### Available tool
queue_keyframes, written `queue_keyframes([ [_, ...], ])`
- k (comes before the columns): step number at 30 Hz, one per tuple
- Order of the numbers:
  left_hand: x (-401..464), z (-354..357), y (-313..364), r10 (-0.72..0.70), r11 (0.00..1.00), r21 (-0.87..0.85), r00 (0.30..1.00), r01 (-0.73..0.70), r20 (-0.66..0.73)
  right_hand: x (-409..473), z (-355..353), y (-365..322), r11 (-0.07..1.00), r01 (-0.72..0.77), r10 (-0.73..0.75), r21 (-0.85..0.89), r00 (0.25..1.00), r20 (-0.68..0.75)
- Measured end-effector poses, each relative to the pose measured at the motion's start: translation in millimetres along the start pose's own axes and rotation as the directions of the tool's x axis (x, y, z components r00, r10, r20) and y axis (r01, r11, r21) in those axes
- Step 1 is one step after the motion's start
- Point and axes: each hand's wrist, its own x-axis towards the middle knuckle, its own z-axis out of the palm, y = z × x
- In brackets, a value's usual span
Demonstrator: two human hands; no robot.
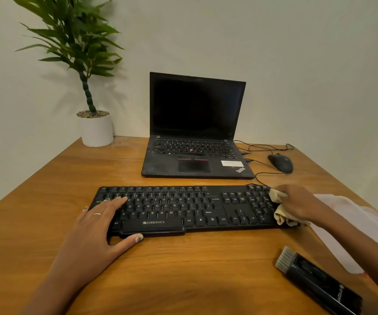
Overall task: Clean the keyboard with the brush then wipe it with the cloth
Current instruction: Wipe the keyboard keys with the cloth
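While my left hand (106, 214) lay flat steadying the keyboard (183, 208) on the desk (47, 178), my right hand (297, 204) gripped the cloth (281, 215) at its right end, where snagged keycaps could lift

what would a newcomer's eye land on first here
First the black keyboard at the centre of the wooden desk, the left hand flat on its left end and the right hand pressing a yellow cloth on its right end. Then the open dark laptop behind, and the brush lying near right.
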Motion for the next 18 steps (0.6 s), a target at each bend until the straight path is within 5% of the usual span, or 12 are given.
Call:
queue_keyframes([
  [5, 1.3, 3.5, -2.8, 0.020, 1.000, 0.021, 1.000, -0.019, -0.008, -24.3, -0.7, 6.6, 0.982, -0.028, 0.052, -0.189, 0.991, 0.121],
  [18, 0.0, 0.2, 0.6, -0.001, 1.000, 0.006, 1.000, 0.001, 0.004, -17.9, 8.8, -6.3, 0.997, -0.073, 0.073, -0.022, 0.997, -0.025],
])
